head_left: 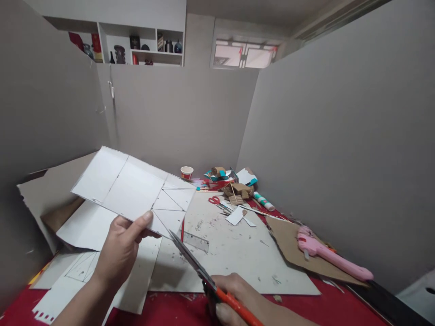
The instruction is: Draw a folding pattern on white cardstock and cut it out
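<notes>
Head view: paper sheet under the scissors

Right hand (238,299), nearest the camera: closed around orange-handled scissors (200,267), blades slightly parted, tips at the lower edge of the lined white sheet (136,188).
Left hand (120,249): thumb and fingers pinched on that sheet's near edge, holding it tilted above the table.
Beneath: more white sheets (88,226), a clear ruler (195,241), a red pencil (182,230) (partly hidden), red tabletop (176,310).
Right side: pink glue gun (331,256) lying on brown cardboard (288,240).
Farther back: red scissors (217,202), glue stick (264,201), cardboard scraps (238,190), paper cup (186,172).
</notes>
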{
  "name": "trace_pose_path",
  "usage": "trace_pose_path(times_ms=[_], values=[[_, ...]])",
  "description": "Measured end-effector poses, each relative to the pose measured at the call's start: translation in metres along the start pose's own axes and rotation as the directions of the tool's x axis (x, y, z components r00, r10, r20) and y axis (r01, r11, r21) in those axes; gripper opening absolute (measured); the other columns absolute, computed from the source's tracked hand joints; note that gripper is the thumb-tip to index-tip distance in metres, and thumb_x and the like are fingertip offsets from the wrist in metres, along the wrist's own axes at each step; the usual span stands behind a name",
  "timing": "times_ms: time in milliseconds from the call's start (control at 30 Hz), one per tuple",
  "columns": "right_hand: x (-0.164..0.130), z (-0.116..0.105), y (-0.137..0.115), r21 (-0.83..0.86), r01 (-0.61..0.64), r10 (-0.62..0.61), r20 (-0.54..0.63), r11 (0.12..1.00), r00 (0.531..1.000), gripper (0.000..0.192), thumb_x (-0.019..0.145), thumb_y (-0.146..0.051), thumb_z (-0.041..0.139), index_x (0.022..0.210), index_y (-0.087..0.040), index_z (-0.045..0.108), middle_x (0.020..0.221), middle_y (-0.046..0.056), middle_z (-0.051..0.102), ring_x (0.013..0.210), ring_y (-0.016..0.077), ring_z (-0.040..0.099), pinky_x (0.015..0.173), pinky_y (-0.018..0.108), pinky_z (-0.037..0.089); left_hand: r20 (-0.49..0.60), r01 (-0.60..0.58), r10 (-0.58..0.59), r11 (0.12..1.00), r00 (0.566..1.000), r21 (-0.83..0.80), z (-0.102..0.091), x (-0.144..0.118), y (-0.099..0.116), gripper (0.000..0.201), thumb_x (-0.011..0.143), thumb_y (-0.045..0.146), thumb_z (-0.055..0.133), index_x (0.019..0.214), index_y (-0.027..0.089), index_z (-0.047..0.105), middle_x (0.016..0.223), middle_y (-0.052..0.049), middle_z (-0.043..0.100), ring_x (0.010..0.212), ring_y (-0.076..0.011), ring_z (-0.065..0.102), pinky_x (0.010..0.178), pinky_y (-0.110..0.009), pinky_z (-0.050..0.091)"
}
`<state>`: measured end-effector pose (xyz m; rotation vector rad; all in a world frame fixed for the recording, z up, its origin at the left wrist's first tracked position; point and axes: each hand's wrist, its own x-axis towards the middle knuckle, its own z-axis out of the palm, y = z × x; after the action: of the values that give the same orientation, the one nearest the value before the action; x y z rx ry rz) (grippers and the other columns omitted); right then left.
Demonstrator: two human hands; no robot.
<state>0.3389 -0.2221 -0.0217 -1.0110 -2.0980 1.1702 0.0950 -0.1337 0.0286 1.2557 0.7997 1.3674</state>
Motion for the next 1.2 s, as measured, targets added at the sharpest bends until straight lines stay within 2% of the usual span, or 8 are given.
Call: trace_pose_path(times_ms=[167, 233, 367, 600, 767, 833, 1067, 1200], values=[[-0.003, -0.002, 0.014, 0.086, 0.104, -0.086, -0.189, 0.991, 0.978, 0.051, 0.088, -0.068, 0.045, 0.073, -0.019, 0.043, 0.061, -0.004, 0.036, 0.054, 0.0096, 0.028, 0.048, 0.024, 0.025, -0.044, -0.069, 0.065, 0.994, 0.997, -0.088, -0.009, 0.010, 0.012, 0.022, 0.073, 0.036, 0.076, 0.065, 0.016, 0.072, 0.066, -0.001, 0.069, 0.061, -0.0135, 0.062, 0.057, -0.023, 0.053], [-0.003, -0.002, 0.018, 0.227, 0.173, -0.089, -0.338, 0.958, 0.937, 0.049, 0.087, -0.067, 0.049, 0.079, -0.019, 0.049, 0.060, -0.005, 0.039, 0.051, 0.0095, 0.033, 0.046, 0.023, 0.028, -0.017, -0.047, 0.045, 0.995, 0.999, -0.091, -0.009, 0.011, 0.010, 0.022, 0.072, 0.035, 0.076, 0.064, 0.016, 0.071, 0.064, -0.001, 0.067, 0.058, -0.0136, 0.061, 0.053, -0.023, 0.052], [0.000, -0.002, 0.014, 0.427, 0.197, 0.097, -0.576, 0.883, 0.811, 0.041, 0.082, -0.057, 0.065, 0.092, -0.018, 0.054, 0.071, 0.000, 0.054, 0.060, 0.0133, 0.052, 0.059, 0.026, 0.046, 0.162, 0.091, -0.085, 0.995, 0.983, -0.034, -0.001, 0.005, -0.003, 0.020, 0.071, 0.034, 0.077, 0.074, 0.015, 0.073, 0.066, -0.003, 0.069, 0.057, -0.0158, 0.061, 0.055, -0.027, 0.052], [0.009, -0.008, 0.008, 0.462, 0.194, 0.181, -0.650, 0.865, 0.738, 0.038, 0.078, -0.052, 0.071, 0.090, -0.018, 0.058, 0.064, -0.003, 0.054, 0.054, 0.0121, 0.053, 0.049, 0.024, 0.046, 0.349, 0.271, -0.319, 0.946, 0.881, 0.179, 0.016, -0.010, -0.021, 0.020, 0.071, 0.032, 0.077, 0.084, 0.017, 0.074, 0.073, -0.005, 0.073, 0.071, -0.0220, 0.066, 0.068, -0.031, 0.052], [0.009, -0.010, 0.013, 0.429, 0.096, 0.136, -0.478, 0.898, 0.868, 0.034, 0.084, -0.046, 0.064, 0.070, -0.018, 0.055, 0.052, -0.002, 0.053, 0.049, 0.0128, 0.054, 0.047, 0.025, 0.045, 0.357, 0.297, -0.373, 0.922, 0.856, 0.249, 0.019, -0.011, -0.028, 0.023, 0.074, 0.037, 0.075, 0.085, 0.017, 0.072, 0.073, -0.005, 0.073, 0.071, -0.0222, 0.066, 0.064, -0.030, 0.050], [0.010, -0.009, 0.015, 0.417, 0.094, 0.123, -0.466, 0.904, 0.876, 0.034, 0.085, -0.045, 0.064, 0.067, -0.017, 0.056, 0.051, -0.001, 0.055, 0.048, 0.0129, 0.056, 0.048, 0.025, 0.045, 0.363, 0.304, -0.379, 0.920, 0.851, 0.246, 0.020, -0.011, -0.030, 0.024, 0.078, 0.039, 0.073, 0.090, 0.018, 0.071, 0.080, -0.005, 0.074, 0.072, -0.0200, 0.067, 0.063, -0.028, 0.049], [0.015, -0.007, 0.013, 0.388, 0.152, 0.122, -0.597, 0.909, 0.793, 0.033, 0.083, -0.046, 0.067, 0.074, -0.015, 0.059, 0.063, 0.001, 0.058, 0.052, 0.0134, 0.059, 0.048, 0.025, 0.050, 0.495, 0.381, -0.462, 0.887, 0.736, 0.261, 0.033, -0.023, -0.036, 0.033, 0.081, 0.043, 0.072, 0.097, 0.014, 0.070, 0.067, -0.006, 0.073, 0.055, -0.0187, 0.066, 0.058, -0.030, 0.052], [0.014, -0.008, 0.006, 0.348, 0.148, 0.106, -0.615, 0.926, 0.781, 0.035, 0.084, -0.047, 0.065, 0.075, -0.015, 0.059, 0.062, 0.002, 0.059, 0.051, 0.0134, 0.057, 0.048, 0.026, 0.049, 0.463, 0.382, -0.456, 0.890, 0.760, 0.248, 0.040, -0.032, -0.040, 0.025, 0.084, 0.039, 0.071, 0.082, 0.014, 0.072, 0.066, -0.006, 0.073, 0.058, -0.0144, 0.064, 0.065, -0.026, 0.051]])
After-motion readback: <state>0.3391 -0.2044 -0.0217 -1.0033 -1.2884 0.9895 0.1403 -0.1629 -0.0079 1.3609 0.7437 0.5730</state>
